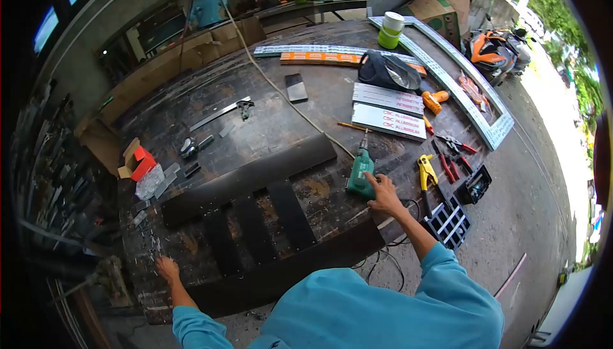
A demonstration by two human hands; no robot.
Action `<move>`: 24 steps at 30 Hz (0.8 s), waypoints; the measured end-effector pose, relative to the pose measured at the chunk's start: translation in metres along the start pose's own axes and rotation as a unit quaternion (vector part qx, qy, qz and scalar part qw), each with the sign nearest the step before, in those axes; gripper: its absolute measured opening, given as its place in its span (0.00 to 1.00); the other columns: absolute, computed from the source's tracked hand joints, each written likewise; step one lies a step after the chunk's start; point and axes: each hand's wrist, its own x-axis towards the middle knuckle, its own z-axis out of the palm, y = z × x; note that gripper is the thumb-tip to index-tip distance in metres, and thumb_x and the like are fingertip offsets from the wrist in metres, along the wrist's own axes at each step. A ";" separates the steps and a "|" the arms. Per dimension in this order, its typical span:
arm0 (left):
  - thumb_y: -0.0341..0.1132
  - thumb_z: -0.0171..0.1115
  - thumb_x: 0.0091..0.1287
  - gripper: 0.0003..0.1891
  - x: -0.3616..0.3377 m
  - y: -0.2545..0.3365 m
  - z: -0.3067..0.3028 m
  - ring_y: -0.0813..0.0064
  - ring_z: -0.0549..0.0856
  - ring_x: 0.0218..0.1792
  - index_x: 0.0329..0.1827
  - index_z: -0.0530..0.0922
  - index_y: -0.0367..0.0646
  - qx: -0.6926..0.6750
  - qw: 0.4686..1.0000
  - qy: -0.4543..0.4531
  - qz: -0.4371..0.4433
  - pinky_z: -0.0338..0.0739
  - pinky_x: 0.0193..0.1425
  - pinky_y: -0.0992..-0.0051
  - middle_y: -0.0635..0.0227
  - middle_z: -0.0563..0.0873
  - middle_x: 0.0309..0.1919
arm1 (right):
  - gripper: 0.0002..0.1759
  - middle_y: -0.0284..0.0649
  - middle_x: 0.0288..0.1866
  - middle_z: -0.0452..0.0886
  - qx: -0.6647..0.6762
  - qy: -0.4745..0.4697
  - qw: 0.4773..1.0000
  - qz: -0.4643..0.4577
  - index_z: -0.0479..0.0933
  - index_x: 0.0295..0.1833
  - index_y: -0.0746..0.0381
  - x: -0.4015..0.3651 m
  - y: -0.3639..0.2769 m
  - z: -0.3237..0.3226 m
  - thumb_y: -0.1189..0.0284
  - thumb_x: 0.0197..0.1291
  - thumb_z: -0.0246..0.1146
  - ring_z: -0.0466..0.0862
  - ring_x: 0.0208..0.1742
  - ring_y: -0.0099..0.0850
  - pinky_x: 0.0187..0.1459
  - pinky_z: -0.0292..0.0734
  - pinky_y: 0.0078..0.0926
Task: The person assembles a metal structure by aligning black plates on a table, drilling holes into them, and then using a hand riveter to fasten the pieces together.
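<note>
My right hand (384,197) is closed on the rear of a green power drill (361,173), which lies on the worktable (306,119) with its bit pointing away from me. At the table's left edge, my left hand (168,270) reaches down beside small scattered bits (153,242). Its fingers look pressed together; whatever they hold is too small to make out. Between my hands lies a dark frame: a long far panel (249,180), a long near panel (300,263) and several short dark slats (257,227) joining them.
Right of the drill are a yellow-handled riveter (426,171), red-handled pliers (449,165) and a black organizer tray (449,222). Beyond lie labelled aluminium pieces (388,119), a black bag (389,71) and a white frame (469,103). An open red box (142,162) sits left. Another person (207,5) stands behind.
</note>
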 end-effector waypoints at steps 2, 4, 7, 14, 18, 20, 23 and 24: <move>0.31 0.66 0.58 0.16 -0.001 -0.002 0.006 0.51 0.79 0.56 0.50 0.78 0.38 0.043 0.998 -0.039 0.015 0.77 0.59 0.56 0.54 0.80 0.52 | 0.41 0.54 0.55 0.74 0.068 0.109 0.985 0.115 0.64 0.71 0.55 -0.003 0.025 -0.038 0.59 0.52 0.72 0.73 0.60 0.53 0.59 0.70 0.47; 0.34 0.66 0.59 0.16 -0.014 0.000 0.011 0.55 0.80 0.55 0.50 0.80 0.40 0.077 0.996 0.019 0.042 0.77 0.57 0.57 0.56 0.80 0.53 | 0.37 0.52 0.53 0.77 -0.105 0.167 0.930 0.310 0.70 0.63 0.63 -0.014 0.119 -0.014 0.52 0.53 0.70 0.76 0.57 0.53 0.54 0.73 0.48; 0.31 0.60 0.65 0.17 -0.025 0.021 -0.017 0.55 0.75 0.61 0.56 0.78 0.38 0.007 1.000 -0.014 0.004 0.68 0.66 0.55 0.56 0.78 0.56 | 0.36 0.57 0.55 0.78 -0.089 0.058 0.925 0.364 0.73 0.59 0.65 -0.042 0.166 -0.023 0.47 0.56 0.64 0.77 0.57 0.55 0.56 0.73 0.52; 0.36 0.66 0.63 0.17 -0.040 0.010 -0.010 0.55 0.75 0.60 0.53 0.81 0.41 -0.193 0.980 0.034 0.025 0.68 0.65 0.55 0.57 0.79 0.55 | 0.13 0.33 0.12 0.70 0.189 0.165 0.903 0.350 0.72 0.19 0.61 -0.007 0.229 -0.090 0.69 0.53 0.60 0.70 0.10 0.25 0.12 0.60 0.27; 0.34 0.57 0.66 0.09 -0.035 0.013 0.011 0.53 0.81 0.50 0.39 0.85 0.43 -0.092 0.990 0.092 0.057 0.75 0.53 0.56 0.56 0.84 0.42 | 0.16 0.27 0.18 0.66 0.360 0.355 0.848 0.159 0.76 0.36 0.60 -0.043 0.111 -0.163 0.58 0.61 0.65 0.61 0.15 0.15 0.16 0.60 0.15; 0.32 0.53 0.67 0.12 -0.029 0.014 0.027 0.54 0.84 0.45 0.36 0.85 0.39 -0.097 0.985 0.121 0.081 0.78 0.46 0.55 0.55 0.85 0.37 | 0.17 0.29 0.20 0.69 0.526 0.356 0.760 0.136 0.76 0.45 0.63 -0.044 -0.001 -0.160 0.59 0.63 0.62 0.61 0.14 0.14 0.15 0.62 0.15; 0.34 0.51 0.68 0.13 -0.020 0.020 0.021 0.51 0.81 0.50 0.41 0.83 0.37 -0.163 0.984 0.062 0.029 0.76 0.55 0.54 0.49 0.82 0.48 | 0.18 0.33 0.24 0.71 0.549 0.209 0.803 0.104 0.76 0.46 0.65 -0.011 -0.072 -0.105 0.60 0.63 0.63 0.65 0.19 0.19 0.20 0.64 0.19; 0.34 0.51 0.68 0.13 -0.018 -0.012 0.015 0.51 0.81 0.50 0.41 0.83 0.37 -0.154 0.984 0.083 -0.035 0.76 0.55 0.54 0.49 0.82 0.48 | 0.18 0.34 0.25 0.72 0.559 0.138 0.814 0.068 0.76 0.47 0.65 0.016 -0.113 -0.079 0.60 0.64 0.63 0.66 0.20 0.21 0.22 0.65 0.21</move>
